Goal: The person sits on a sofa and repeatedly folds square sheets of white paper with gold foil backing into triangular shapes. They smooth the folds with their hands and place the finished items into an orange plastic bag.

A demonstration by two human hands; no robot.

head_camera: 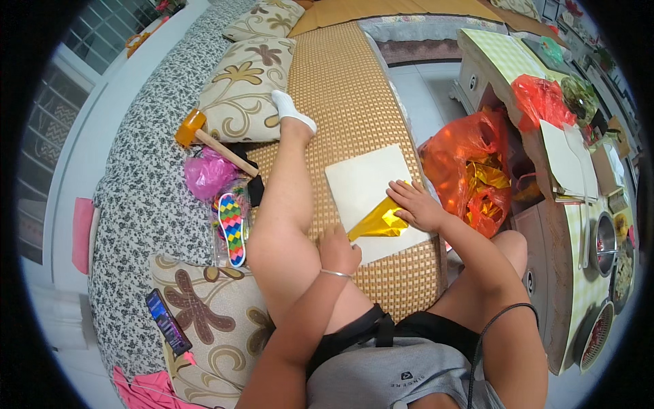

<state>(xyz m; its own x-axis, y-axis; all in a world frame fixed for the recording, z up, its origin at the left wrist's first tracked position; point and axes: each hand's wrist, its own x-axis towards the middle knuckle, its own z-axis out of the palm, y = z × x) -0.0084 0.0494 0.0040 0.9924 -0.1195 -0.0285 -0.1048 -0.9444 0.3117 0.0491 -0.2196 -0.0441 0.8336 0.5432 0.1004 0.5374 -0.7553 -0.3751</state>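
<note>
A sheet of shiny gold foil paper (379,219), tapering like a cone, lies on a cream square board (363,179). The board rests on the woven seat mat between my legs. At the foil's narrow end, my left hand (341,251) has its fingers curled around the tip, which they partly hide. My right hand (416,205) lies palm down across the wide upper end, its fingers stretched over the foil and the board, thumb spread apart. Some of the foil's upper edge is hidden under that hand.
Red plastic bags (460,163) with more gold foil stand at the right, against a cabinet (531,240). To the left lie a mallet (217,145), a pink plastic bag (207,174), a colourful patterned insole (232,230) and a phone (168,322) on a cushion. Metal bowls (605,243) sit on the cabinet.
</note>
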